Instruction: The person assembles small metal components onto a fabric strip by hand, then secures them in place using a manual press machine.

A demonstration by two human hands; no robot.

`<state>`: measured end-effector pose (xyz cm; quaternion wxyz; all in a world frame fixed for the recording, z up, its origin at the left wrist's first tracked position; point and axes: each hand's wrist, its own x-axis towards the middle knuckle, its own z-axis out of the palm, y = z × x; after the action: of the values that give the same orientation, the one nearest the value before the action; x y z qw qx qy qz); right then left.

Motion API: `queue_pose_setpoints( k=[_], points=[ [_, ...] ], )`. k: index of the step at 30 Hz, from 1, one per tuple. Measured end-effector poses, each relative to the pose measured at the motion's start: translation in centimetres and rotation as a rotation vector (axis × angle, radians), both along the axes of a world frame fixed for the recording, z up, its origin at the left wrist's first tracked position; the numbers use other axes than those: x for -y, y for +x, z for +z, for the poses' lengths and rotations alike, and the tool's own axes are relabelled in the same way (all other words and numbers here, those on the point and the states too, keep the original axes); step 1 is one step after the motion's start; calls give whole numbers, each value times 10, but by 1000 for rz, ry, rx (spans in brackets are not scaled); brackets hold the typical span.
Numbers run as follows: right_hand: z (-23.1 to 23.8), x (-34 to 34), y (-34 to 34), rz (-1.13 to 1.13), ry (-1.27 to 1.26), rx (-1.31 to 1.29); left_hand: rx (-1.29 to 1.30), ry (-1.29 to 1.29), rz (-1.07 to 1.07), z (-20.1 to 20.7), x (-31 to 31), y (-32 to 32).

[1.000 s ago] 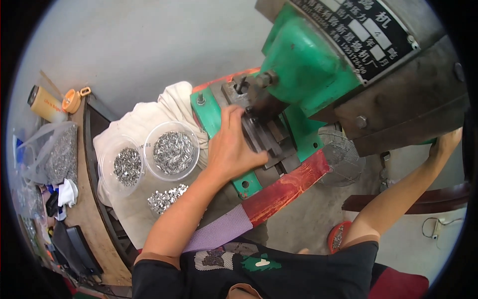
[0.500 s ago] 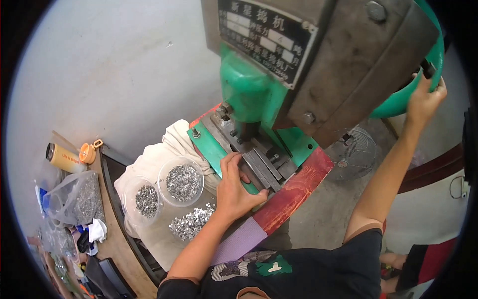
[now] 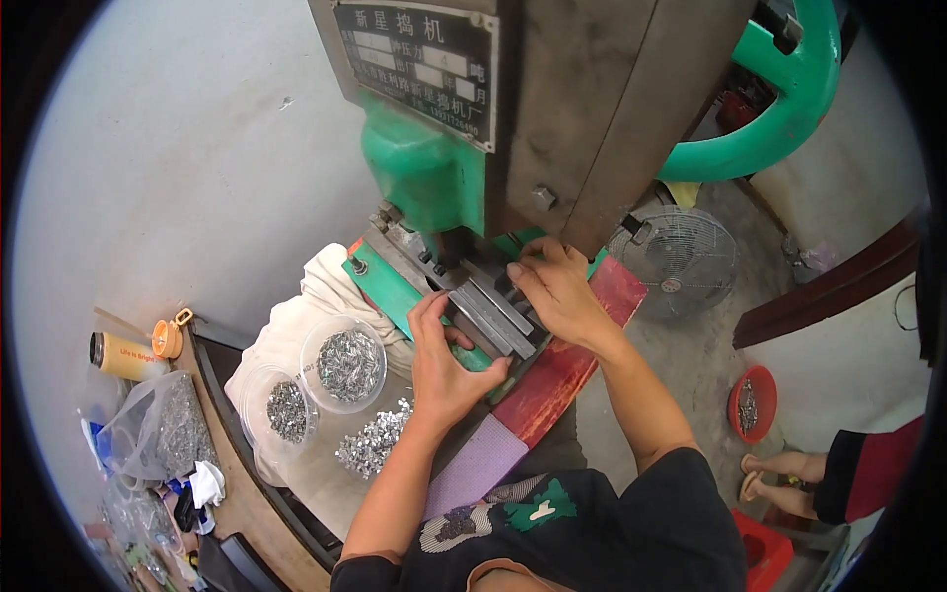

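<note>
A green press (image 3: 424, 163) with a dark steel body stands before me, its punch over a steel die block (image 3: 490, 314) clamped to a green base plate (image 3: 380, 288). My left hand (image 3: 439, 370) lies along the die block's near left side, thumb and fingers apart and touching the fixture. At the block's right, by the punch, is my right hand (image 3: 564, 296), fingers bent and thumb close to the index finger. Whatever sits between those fingertips is hidden or too small to make out. The press's green handwheel (image 3: 760, 148) is at upper right, with no hand on it.
Left of the press, two clear tubs (image 3: 375, 400) hold small metal parts beside a loose pile of metal pieces (image 3: 373, 442). A fan (image 3: 681, 261) stands on the floor at right. Farther right are a red basin (image 3: 753, 405) and another person's legs (image 3: 797, 466).
My right hand has left the handwheel and come down to the die block. The handwheel has turned. My left hand stays at the block while the view has shifted.
</note>
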<state>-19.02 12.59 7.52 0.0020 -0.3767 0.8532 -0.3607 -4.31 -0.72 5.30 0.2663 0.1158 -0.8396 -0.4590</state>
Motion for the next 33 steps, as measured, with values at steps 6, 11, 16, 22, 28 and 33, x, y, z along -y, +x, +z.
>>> queue_pose_setpoints(
  k=[6,11,16,22,28,33],
  points=[
    [-20,-4,-8,145,-115,89,-21,5,-23,-2,0,1],
    [-3,-15,9,4,-237,-48,-34,8,-41,-2,0,0],
    [22,-48,51,63,-134,-150,8,68,-64,1,3,10],
    [9,-32,75,83,49,-360,-72,158,43,-9,1,32],
    [0,-81,95,-47,28,-388,-66,434,-200,9,-8,58],
    [3,-106,132,-24,-127,-250,-41,581,-203,27,-9,81]
  ],
)
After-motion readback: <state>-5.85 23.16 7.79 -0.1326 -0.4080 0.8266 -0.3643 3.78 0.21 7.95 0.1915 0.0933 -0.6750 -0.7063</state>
